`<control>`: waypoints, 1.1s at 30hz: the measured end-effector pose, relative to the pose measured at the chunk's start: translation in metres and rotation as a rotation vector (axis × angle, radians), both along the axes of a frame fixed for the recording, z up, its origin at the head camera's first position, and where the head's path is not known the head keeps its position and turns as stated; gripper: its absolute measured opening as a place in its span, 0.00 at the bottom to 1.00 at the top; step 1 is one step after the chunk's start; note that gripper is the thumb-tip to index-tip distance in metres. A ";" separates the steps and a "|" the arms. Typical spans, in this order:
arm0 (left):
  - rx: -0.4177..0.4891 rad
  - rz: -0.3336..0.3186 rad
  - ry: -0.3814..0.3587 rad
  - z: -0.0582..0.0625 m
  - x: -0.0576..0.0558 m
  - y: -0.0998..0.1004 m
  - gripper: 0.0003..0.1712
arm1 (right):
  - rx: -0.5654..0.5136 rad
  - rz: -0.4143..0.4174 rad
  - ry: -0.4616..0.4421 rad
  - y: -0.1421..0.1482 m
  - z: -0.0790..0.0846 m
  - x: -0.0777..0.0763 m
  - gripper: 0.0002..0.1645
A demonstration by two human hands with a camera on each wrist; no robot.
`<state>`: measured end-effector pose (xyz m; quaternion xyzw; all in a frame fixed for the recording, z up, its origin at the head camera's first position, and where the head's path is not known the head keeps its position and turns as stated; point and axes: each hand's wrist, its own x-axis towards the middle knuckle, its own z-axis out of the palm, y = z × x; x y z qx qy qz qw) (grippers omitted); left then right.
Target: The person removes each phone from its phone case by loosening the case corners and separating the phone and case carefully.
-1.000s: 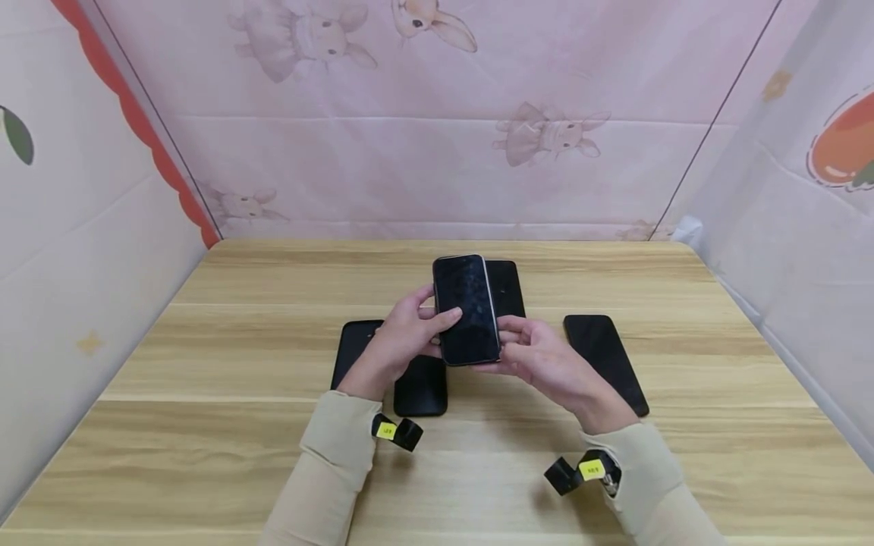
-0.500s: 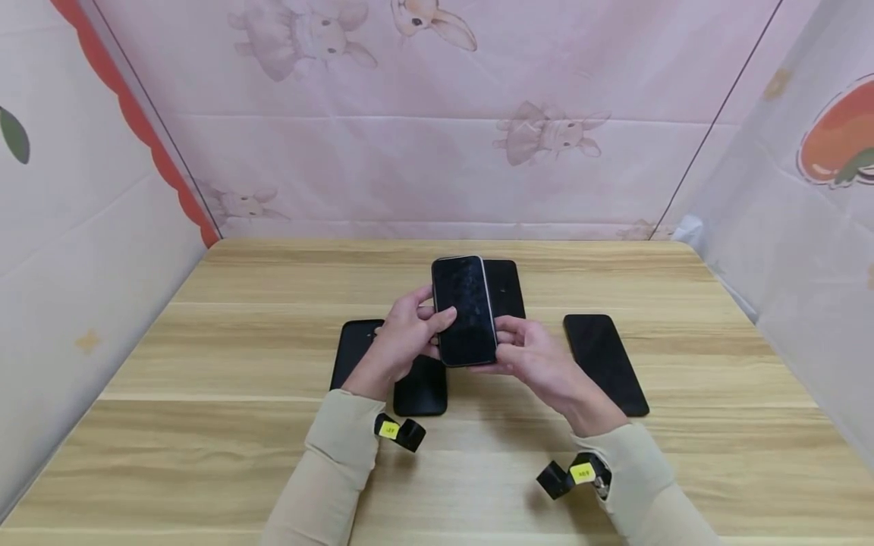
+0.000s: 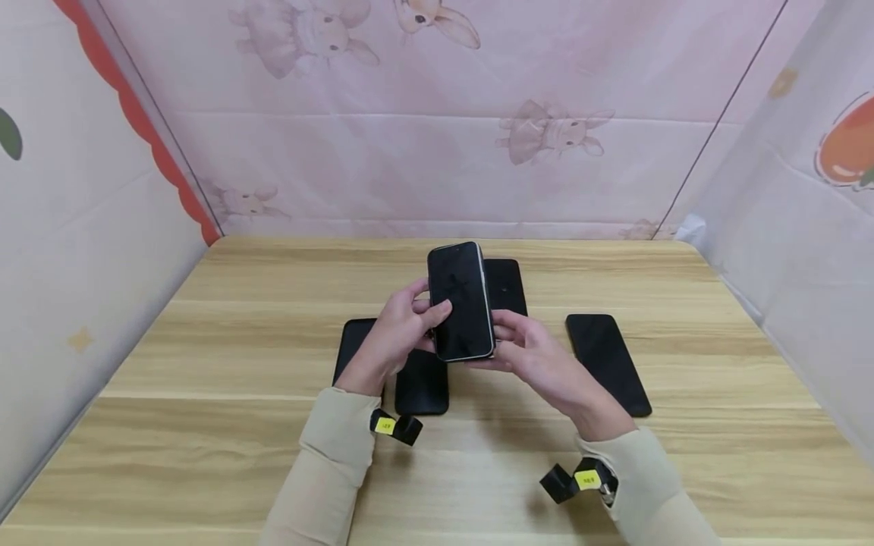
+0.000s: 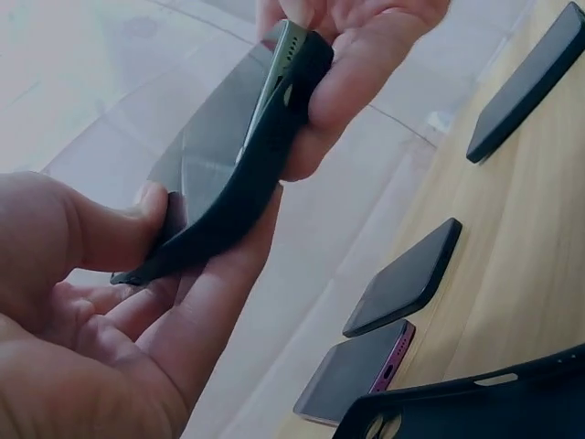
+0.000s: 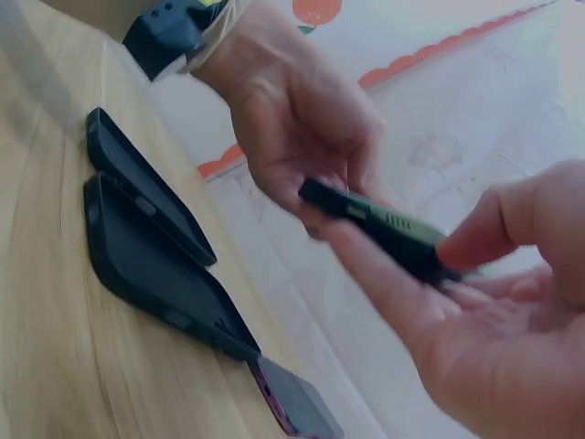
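Above the middle of the wooden table [image 3: 205, 425], both hands hold up a black phone [image 3: 461, 302] with a pale rim, its dark screen toward me. My left hand [image 3: 410, 322] grips its left edge, thumb on the glass. My right hand [image 3: 514, 337] holds its lower right side from beneath. In the left wrist view the phone [image 4: 233, 155] sits in a black case whose lower corner bends away by the left thumb [image 4: 119, 229]. In the right wrist view the phone [image 5: 379, 229] appears edge-on between the two hands.
Lying flat on the table are a dark phone [image 3: 507, 287] behind the hands, another [image 3: 606, 362] to the right, and two black cases [image 3: 422, 383] to the left. A purple-edged phone [image 4: 356, 370] lies there too. Pink fabric walls [image 3: 437, 136] enclose three sides.
Both hands have lifted the phone a little and tipped its top edge further away. The things on the table have not moved.
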<state>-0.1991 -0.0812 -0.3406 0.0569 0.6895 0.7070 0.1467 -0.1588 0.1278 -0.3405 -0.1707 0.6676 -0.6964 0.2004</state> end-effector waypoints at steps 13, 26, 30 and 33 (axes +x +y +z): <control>-0.006 -0.075 -0.041 -0.005 -0.001 -0.005 0.28 | -0.050 0.049 0.019 0.010 -0.001 -0.002 0.46; 0.051 -0.110 -0.065 -0.010 -0.001 0.002 0.22 | -0.067 -0.097 0.089 0.000 -0.003 0.002 0.47; 0.065 -0.109 -0.075 -0.011 -0.002 0.002 0.23 | -0.052 -0.158 0.099 -0.002 -0.006 0.001 0.34; 0.046 -0.081 -0.069 -0.012 -0.001 0.004 0.23 | -0.023 -0.190 0.122 -0.001 -0.010 -0.002 0.21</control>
